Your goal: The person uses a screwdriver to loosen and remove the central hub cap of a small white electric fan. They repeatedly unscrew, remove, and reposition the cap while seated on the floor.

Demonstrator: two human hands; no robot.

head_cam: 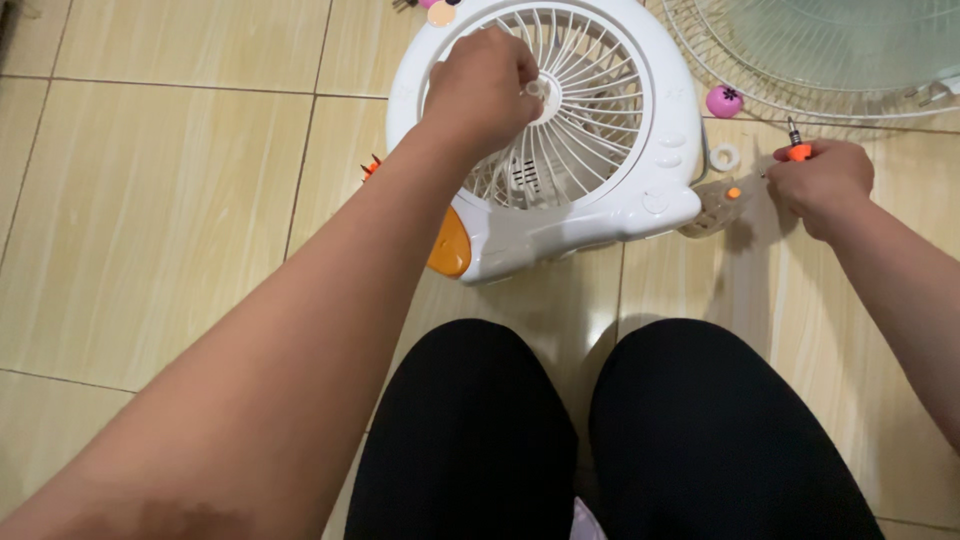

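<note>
Head view shows my left hand pinching the small white knob in the middle of the white fan lying flat on the tile floor. My right hand is closed around an orange screwdriver, just beside the fan.

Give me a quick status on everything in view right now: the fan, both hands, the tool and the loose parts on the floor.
White fan: lying flat on the tile floor, grille up.
Left hand: fingers closed at the grille hub.
Right hand: closed on the orange-handled screwdriver, off the fan.
Wire guard: lying on the floor, detached.
White ring: loose on the floor.
Pink knob: loose beside the guard.
</note>
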